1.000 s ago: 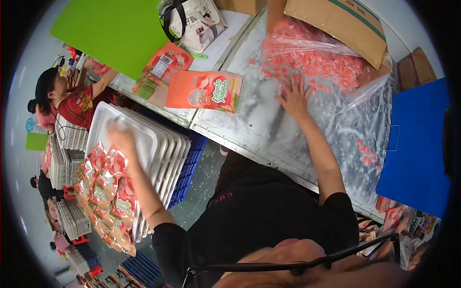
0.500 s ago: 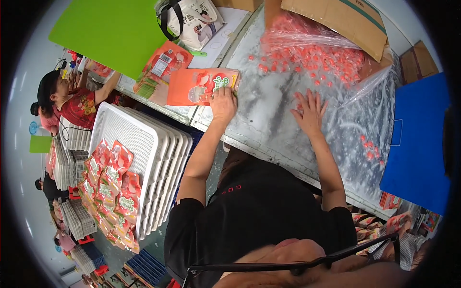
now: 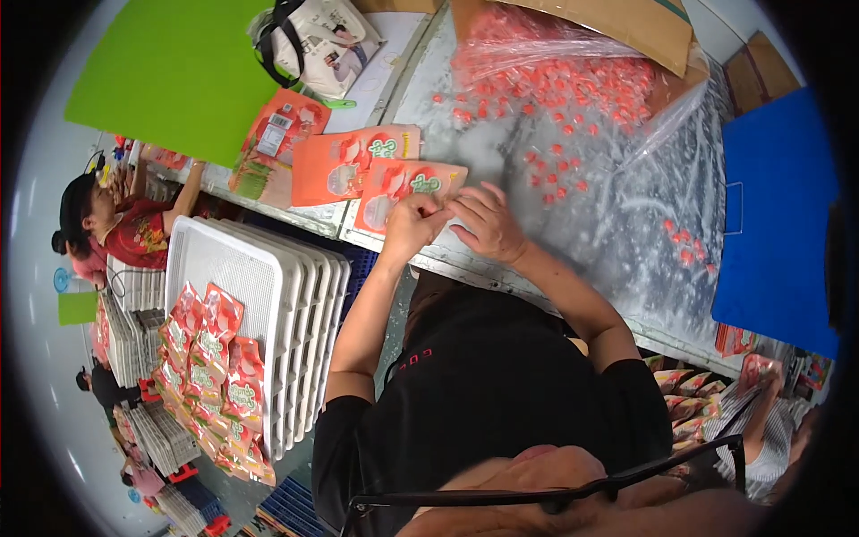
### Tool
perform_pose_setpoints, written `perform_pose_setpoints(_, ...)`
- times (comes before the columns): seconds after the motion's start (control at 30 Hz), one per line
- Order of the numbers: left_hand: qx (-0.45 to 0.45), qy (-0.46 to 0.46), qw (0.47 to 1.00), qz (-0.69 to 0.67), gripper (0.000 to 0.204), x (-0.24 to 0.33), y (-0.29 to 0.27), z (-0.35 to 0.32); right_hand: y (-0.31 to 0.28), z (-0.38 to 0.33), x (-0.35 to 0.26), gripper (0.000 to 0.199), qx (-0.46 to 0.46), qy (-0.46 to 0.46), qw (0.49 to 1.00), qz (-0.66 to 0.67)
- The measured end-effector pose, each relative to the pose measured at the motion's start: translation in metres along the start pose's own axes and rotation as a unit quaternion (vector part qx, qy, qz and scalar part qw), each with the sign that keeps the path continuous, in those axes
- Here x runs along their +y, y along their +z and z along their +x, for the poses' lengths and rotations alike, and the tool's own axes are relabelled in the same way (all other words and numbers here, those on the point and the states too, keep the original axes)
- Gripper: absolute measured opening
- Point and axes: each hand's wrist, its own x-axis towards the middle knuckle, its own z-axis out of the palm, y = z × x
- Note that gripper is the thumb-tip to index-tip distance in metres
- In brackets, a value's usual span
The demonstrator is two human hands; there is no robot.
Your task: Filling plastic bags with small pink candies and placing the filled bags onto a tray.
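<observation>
In the head view, the left hand (image 3: 413,225) has its thumb and fingers pinched together on the edge of a flat pouch (image 3: 386,183), a glossy red-and-tan rectangle with rounded green lettering. The right hand (image 3: 488,224) curves in from the other side, fingertips at that same edge, thumb spread below; whether its grip is clamped on the film I cannot tell. The pouch lies tilted at the near rim of the table (image 3: 617,255), overlapping a larger flat packet (image 3: 324,170) of similar colouring.

The table's grey surface looks smooth, streaked and shiny. Small, rounded red pieces (image 3: 555,174) in clear film are scattered right of the hands, with a dense heap (image 3: 573,85) behind them, partly under crinkled transparent plastic (image 3: 541,46). A brown cardboard flap (image 3: 626,22) leans over it. A smooth blue panel (image 3: 774,224) stands at the right.

To the left rise stacked white plastic trays (image 3: 277,259), rigid and ribbed, the uppermost finely perforated; plump, shiny packs (image 3: 210,358) overlap across it.
</observation>
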Motion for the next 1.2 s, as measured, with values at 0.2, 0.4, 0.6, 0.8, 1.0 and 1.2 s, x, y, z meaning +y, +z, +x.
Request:
perform_pose_setpoints(0.2,0.041,-0.007,0.996,-0.078,0.027,-0.016,0.014,0.001,-0.001,-0.012,-0.005,0.041,-0.027,-0.008,0.999,0.034)
perform_pose_setpoints(0.4,0.052,0.141,0.983,0.105,0.023,0.031,0.024,-0.013,-0.016,-0.007,-0.02,0.036,-0.177,0.075,0.957,0.215)
perform_pose_setpoints(0.6,-0.068,0.023,0.974,0.216,0.028,0.062,0.01,-0.022,-0.029,-0.002,-0.002,0.04,-0.251,0.028,0.942,0.219)
perform_pose_setpoints(0.8,-0.389,0.104,0.906,0.132,0.114,0.055,-0.01,-0.011,-0.07,0.001,-0.024,0.028,-0.193,-0.02,0.95,0.244)
perform_pose_setpoints(1.0,-0.354,0.018,0.935,0.009,0.097,0.051,0.005,-0.011,-0.072,-0.032,0.008,0.022,-0.044,0.027,0.961,0.27)
perform_pose_setpoints(1.2,-0.268,0.065,0.961,-0.035,0.092,0.033,0.003,-0.02,-0.041,-0.053,0.068,0.057,0.095,0.239,0.963,-0.087)
